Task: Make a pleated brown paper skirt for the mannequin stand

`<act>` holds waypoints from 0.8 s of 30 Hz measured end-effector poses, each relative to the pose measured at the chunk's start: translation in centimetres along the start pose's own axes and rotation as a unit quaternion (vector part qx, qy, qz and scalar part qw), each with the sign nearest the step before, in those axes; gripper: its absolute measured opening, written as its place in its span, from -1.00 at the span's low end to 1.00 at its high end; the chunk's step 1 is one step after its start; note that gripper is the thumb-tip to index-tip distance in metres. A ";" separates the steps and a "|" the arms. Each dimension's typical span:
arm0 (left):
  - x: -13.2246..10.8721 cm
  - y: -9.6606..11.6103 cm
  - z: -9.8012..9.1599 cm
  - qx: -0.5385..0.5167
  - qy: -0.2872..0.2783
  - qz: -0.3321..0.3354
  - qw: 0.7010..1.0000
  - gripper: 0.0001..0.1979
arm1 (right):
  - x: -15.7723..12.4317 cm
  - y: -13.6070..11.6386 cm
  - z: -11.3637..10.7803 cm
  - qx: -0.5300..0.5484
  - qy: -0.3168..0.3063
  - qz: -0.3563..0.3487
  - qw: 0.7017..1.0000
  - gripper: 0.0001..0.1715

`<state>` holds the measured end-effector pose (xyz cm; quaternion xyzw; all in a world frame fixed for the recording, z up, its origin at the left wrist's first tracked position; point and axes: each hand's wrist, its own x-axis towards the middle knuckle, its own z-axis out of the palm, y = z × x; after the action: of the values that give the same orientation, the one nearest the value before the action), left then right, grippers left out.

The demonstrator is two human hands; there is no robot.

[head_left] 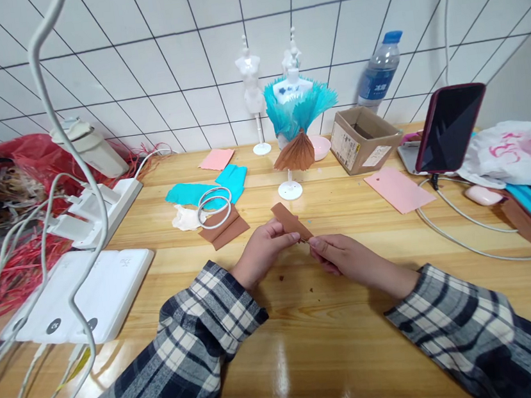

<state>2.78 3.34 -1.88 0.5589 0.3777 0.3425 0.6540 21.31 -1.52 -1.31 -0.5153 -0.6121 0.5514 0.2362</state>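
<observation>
Both of my hands pinch a narrow strip of brown paper (290, 219) above the wooden table (311, 335). My left hand (262, 251) grips the strip from the left with closed fingers. My right hand (338, 256) pinches the strip's near end. More brown paper (225, 230) lies on the table just left of my hands, with two white rings (215, 207) on top. Beyond my hands stands a small white mannequin (293, 157) wearing a pleated brown paper skirt.
Teal paper (206, 190) and pink sheets (398, 189) lie about the table. A teal-dressed mannequin (296, 101), a cardboard box (363, 138), a water bottle (379, 72), a propped phone (450, 128) and white cables (463, 236) stand at the back and right. White power units (88, 295) sit left.
</observation>
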 end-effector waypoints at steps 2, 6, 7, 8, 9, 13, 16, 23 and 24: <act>0.0 0.0 -0.1 0.006 -0.004 0.003 1.000 -0.82 | 0.0 0.0 0.0 0.006 -0.003 0.003 1.000 -0.43; 0.1 -0.1 -0.2 0.011 -0.008 0.004 1.000 -0.81 | 0.1 0.1 -0.1 0.009 -0.009 0.003 1.000 -0.43; 0.1 -0.1 -0.2 0.013 -0.009 0.005 1.000 -0.82 | 0.1 0.1 -0.1 0.003 -0.009 0.001 1.000 -0.42; 0.1 -0.2 -0.2 0.015 -0.009 0.006 1.000 -0.82 | 0.1 0.2 -0.1 -0.003 -0.008 -0.002 1.000 -0.42; 0.1 -0.1 -0.2 0.016 -0.009 0.006 1.000 -0.81 | 0.1 0.2 -0.1 -0.007 -0.006 -0.003 1.000 -0.42; 0.1 -0.1 -0.2 0.017 -0.008 0.002 1.000 -0.81 | 0.2 0.4 -0.1 -0.002 -0.004 0.001 1.000 -0.43; 0.1 -0.1 -0.2 0.018 -0.010 0.004 1.000 -0.83 | 0.3 0.5 -0.1 0.014 -0.009 -0.001 1.000 -0.43; 0.1 -0.1 -0.2 0.023 -0.011 0.010 1.000 -0.84 | 0.3 0.3 -0.2 0.029 -0.026 0.007 0.999 -0.44; 0.1 0.0 -0.2 0.023 -0.011 0.010 1.000 -0.84 | 0.3 0.3 -0.2 0.024 -0.026 0.006 0.999 -0.44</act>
<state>2.65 3.48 -1.92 0.5816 0.3723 0.3339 0.6416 21.47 -1.23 -1.60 -0.4985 -0.6012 0.5810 0.2291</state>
